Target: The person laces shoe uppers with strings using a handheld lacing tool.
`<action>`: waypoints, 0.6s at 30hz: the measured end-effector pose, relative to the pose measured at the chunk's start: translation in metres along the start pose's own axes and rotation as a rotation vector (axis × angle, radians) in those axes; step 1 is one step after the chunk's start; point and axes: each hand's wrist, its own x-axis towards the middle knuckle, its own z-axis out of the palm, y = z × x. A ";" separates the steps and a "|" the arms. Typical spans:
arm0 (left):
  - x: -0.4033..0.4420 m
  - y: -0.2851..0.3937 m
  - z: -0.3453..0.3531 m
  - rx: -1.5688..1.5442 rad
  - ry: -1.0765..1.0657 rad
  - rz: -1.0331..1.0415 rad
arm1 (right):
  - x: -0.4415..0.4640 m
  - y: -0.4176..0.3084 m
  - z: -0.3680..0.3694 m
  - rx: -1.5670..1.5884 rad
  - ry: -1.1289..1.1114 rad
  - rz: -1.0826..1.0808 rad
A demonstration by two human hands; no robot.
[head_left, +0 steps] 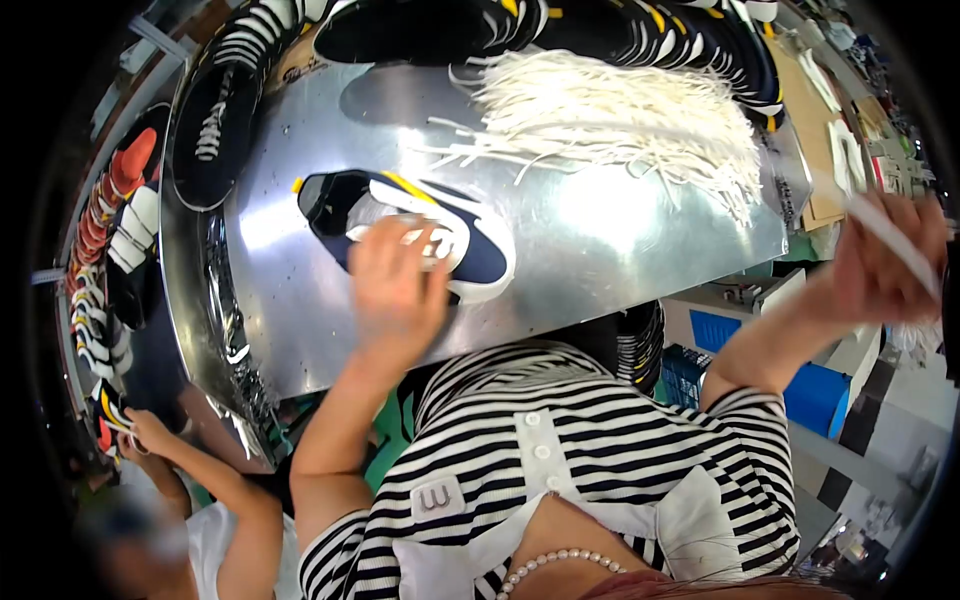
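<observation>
A navy shoe (487, 250) with white side panels and yellow trim lies on its side or tilted on the metal table. My left hand (398, 285) grips it around the eyelet and tongue area, hiding part of the opening. Out to the far right, my right hand (893, 258) is raised and closed on a flat white shoelace (895, 240). That hand is a little blurred, and the course of the lace back toward the shoe cannot be made out. A big heap of loose white shoelaces (620, 120) sits on the table beyond the shoe.
Dark shoes (410, 32) stand in a packed row along the table's (330, 330) far side, with a black laced shoe (212, 135) at the left. A co-worker's hands (145, 435) hold a shoe at lower left. A blue bin (818, 398) stands lower right.
</observation>
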 end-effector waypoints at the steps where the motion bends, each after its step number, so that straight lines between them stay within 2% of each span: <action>1: 0.007 -0.013 -0.010 0.045 0.014 -0.014 | -0.004 -0.023 0.005 0.183 -0.048 -0.002; 3: 0.016 -0.033 -0.020 0.161 -0.063 -0.004 | -0.021 -0.030 0.003 0.396 -0.153 0.020; 5: 0.021 -0.041 -0.023 0.233 -0.299 -0.078 | -0.107 0.029 -0.027 -0.014 0.294 -0.059; 6: 0.026 -0.042 -0.021 0.268 -0.387 -0.096 | -0.110 0.075 -0.023 -0.325 0.442 0.148; 7: 0.029 -0.051 -0.016 0.125 -0.442 -0.112 | -0.090 0.111 0.012 -0.500 0.325 0.492; 8: 0.031 -0.057 -0.012 -0.020 -0.502 -0.123 | -0.084 0.139 0.042 -0.510 0.158 0.722; 9: 0.036 -0.059 -0.011 -0.049 -0.517 -0.068 | -0.089 0.170 0.072 -0.413 0.060 0.859; 10: 0.043 -0.062 -0.011 -0.086 -0.643 -0.137 | -0.106 0.213 0.079 -0.207 0.107 0.803; 11: 0.058 -0.063 -0.014 -0.100 -0.911 -0.275 | -0.123 0.249 0.075 0.041 0.150 0.975; 12: 0.065 -0.071 -0.010 -0.250 -1.117 -0.458 | -0.115 0.253 0.075 -0.153 0.155 0.859; 14: 0.060 -0.075 0.003 -0.894 -1.067 -0.953 | -0.106 0.259 0.084 -0.500 0.164 0.651; 15: 0.063 -0.075 0.009 -1.054 -1.145 -1.067 | -0.110 0.261 0.090 -0.652 0.167 0.565; 16: 0.060 -0.071 0.018 -1.075 -1.148 -1.107 | -0.112 0.274 0.081 -0.630 0.162 0.583; 17: 0.057 -0.069 0.032 -1.210 -1.104 -1.145 | -0.107 0.275 0.084 -0.322 0.288 0.720; 18: 0.054 -0.065 0.046 -1.349 -1.050 -1.168 | -0.105 0.274 0.082 -0.358 0.256 0.642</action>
